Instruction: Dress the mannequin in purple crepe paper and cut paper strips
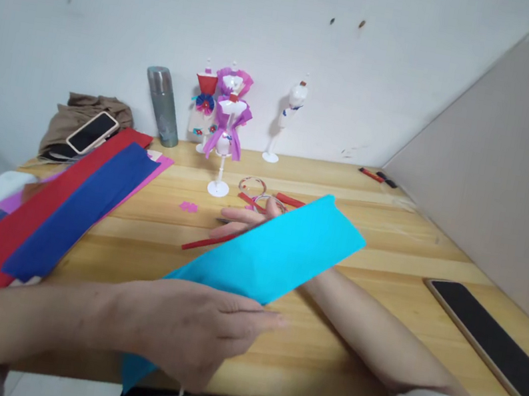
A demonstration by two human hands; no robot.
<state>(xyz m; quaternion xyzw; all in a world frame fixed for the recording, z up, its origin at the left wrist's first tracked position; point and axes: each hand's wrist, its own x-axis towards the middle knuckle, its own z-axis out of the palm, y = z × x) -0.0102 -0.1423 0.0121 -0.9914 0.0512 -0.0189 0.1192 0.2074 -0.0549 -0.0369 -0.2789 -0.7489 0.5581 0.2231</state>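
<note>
A long turquoise sheet (281, 248), thin and folded like crepe paper or cloth, slants above the table's front part. My left hand (186, 330) grips its near edge, thumb and fingers pressed together. Behind the sheet, my right hand (243, 221) shows outstretched fingers; the sheet covers its palm. A thin dark tip pokes out by those fingers, too little of it visible to name. Red strips (209, 241) lie around the right hand. Just beyond it are a clear ring-shaped roll (252, 186) and a small pink flower-shaped cutout (188, 207).
Small dress-form stands (218, 188) with coloured scraps stand at the back, beside a grey flask (163, 107). Red (38, 214) and blue sheets (84, 212) are piled left, near a phone (93, 133) on brown cloth. A dark-screened phone (494, 341) lies right, near the side wall.
</note>
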